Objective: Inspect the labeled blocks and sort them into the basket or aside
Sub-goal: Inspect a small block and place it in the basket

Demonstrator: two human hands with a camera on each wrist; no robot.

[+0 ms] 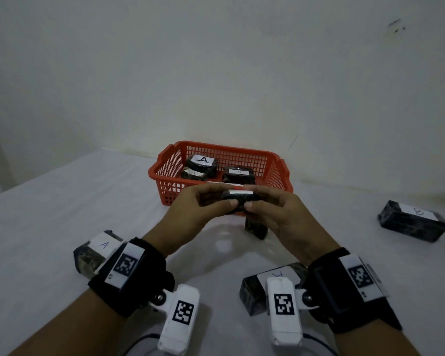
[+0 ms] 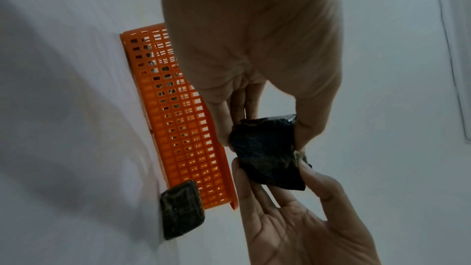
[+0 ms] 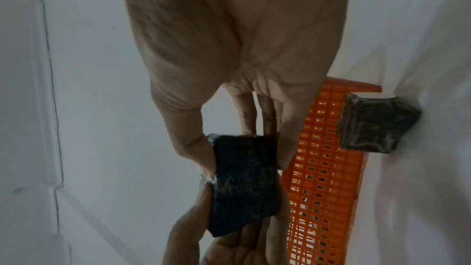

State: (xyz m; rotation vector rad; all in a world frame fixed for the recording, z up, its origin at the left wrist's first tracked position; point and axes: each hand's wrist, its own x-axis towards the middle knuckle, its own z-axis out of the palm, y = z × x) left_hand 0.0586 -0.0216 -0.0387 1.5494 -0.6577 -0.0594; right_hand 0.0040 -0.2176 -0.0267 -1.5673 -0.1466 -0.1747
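A dark wrapped block (image 1: 238, 200) is held in the air just in front of the red basket (image 1: 229, 148). My left hand (image 1: 229, 195) pinches its left end between thumb and fingers, and my right hand (image 1: 252, 196) pinches its right end. The white label on top shows only edge-on, so its letter is unreadable. In the left wrist view the block (image 2: 267, 152) sits between my left hand (image 2: 265, 134) and the right hand (image 2: 293, 209). The right wrist view shows the block (image 3: 244, 178) gripped by my right hand (image 3: 239, 148). Three blocks lie in the basket, two (image 1: 203, 163) (image 1: 239, 174) showing "A".
Another block (image 1: 256, 228) stands on the white table under my hands, by the basket's front wall (image 2: 183, 128). An "A" block (image 1: 95, 250) lies near my left wrist, one (image 1: 260, 289) near my right wrist, and a "B" block (image 1: 414, 220) at the far right.
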